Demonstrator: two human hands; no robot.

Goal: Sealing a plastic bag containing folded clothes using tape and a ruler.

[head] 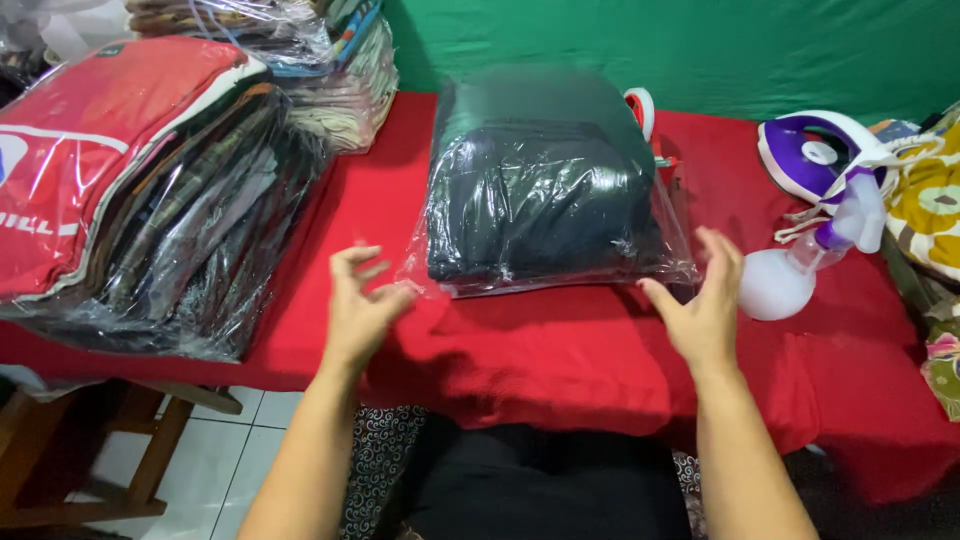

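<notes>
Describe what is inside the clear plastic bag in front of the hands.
The clear plastic bag holds folded dark garments, stacked. How many pieces, and their undersides, stay hidden.

Even, fairly bright light falls from above. White glare streaks the clear plastic bag of folded dark clothes [545, 190] and the tall stack of plastic-wrapped garments [150, 190]. The left hand [358, 305] is blurred. Deep shadow lies beneath the red-covered tabletop [560, 350]
</notes>
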